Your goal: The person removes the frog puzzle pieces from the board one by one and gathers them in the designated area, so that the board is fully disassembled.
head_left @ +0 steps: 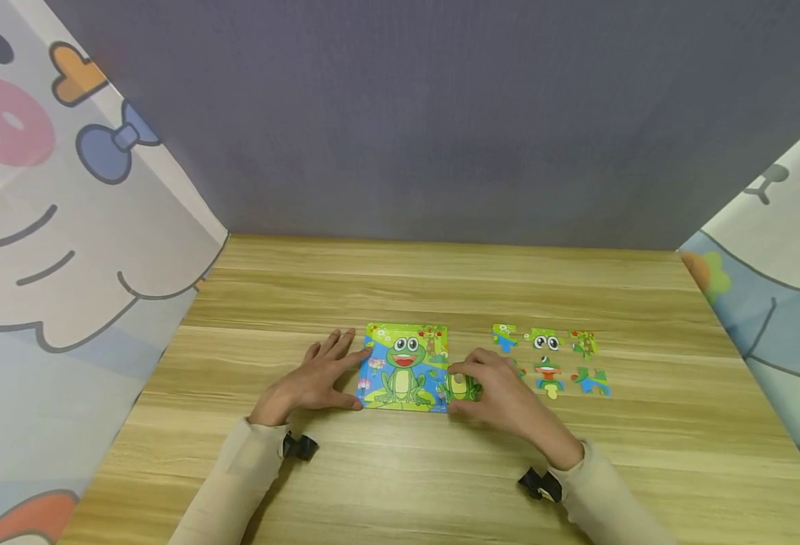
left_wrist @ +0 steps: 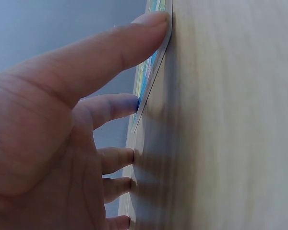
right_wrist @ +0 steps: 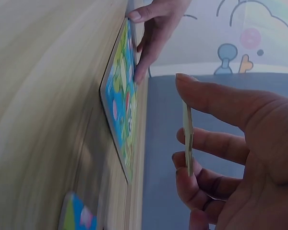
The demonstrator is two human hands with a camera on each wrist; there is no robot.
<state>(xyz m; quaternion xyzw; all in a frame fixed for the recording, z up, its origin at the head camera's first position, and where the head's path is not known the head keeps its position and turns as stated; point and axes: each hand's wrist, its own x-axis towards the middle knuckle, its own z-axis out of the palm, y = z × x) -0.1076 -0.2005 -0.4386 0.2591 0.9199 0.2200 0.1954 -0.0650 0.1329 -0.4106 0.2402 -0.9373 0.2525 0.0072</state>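
A square frog puzzle board [head_left: 403, 369] lies flat on the table, its picture complete with a green frog on blue and green. My left hand [head_left: 318, 378] rests at its left side, fingers spread, thumb and index fingertip touching the board's edge; the left wrist view shows the thumb [left_wrist: 156, 24] against that edge. Just off the board's right side, my right hand [head_left: 502, 393] pinches a puzzle piece [head_left: 464, 387] with the frog's green body on it. In the right wrist view, that thin piece [right_wrist: 188, 139] appears edge-on between thumb and fingertips, raised above the table.
Several loose puzzle pieces lie to the right, among them the eyes piece [head_left: 546, 341], a tree piece [head_left: 584, 344], a mouth piece [head_left: 547, 369] and a blue-green corner piece [head_left: 505, 337]. A grey partition [head_left: 440, 136] stands behind the wooden table [head_left: 427, 477], with cartoon-printed panels at both sides.
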